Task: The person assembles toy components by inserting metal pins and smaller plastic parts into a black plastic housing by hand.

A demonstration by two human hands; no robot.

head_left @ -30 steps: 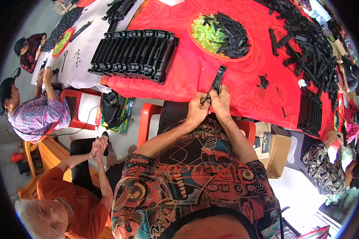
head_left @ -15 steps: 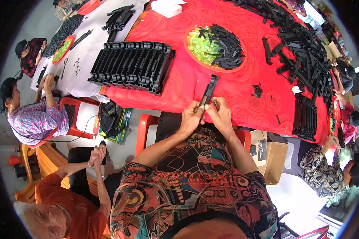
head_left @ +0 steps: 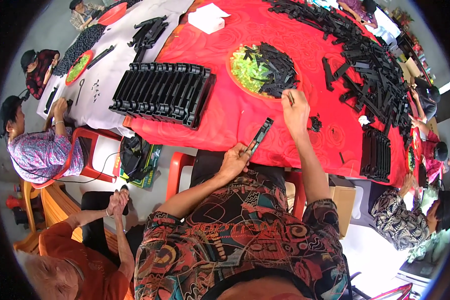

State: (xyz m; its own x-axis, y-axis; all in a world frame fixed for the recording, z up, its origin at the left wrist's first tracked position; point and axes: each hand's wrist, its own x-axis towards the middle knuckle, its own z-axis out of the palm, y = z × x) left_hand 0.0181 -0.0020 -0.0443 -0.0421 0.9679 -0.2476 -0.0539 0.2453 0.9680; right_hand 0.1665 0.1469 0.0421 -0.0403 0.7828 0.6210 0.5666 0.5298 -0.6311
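Observation:
My left hand [head_left: 235,162] is closed round the lower end of a long, narrow black plastic part [head_left: 260,134], which tilts up and away over the table's near edge. Its top face has a recess along it. My right hand [head_left: 296,111] is at the near right rim of a round orange tray [head_left: 229,71], fingers pinched round a small, thin dark piece [head_left: 291,97] whose kind I cannot make out. In the tray, yellow-green translucent pieces [head_left: 248,70] lie on the left and small black strips [head_left: 279,67] on the right.
A row of black slotted parts [head_left: 160,94] stands left on the red-clothed table [head_left: 225,135]; a shorter row [head_left: 375,154] stands right. Loose black parts [head_left: 372,70] are heaped at far right. A white tissue box [head_left: 207,20] sits at the back. People sit on both sides.
My right hand has left the black part and moved forward and right to the tray's rim. My left hand keeps the part, now slightly lower and tilted more to the right.

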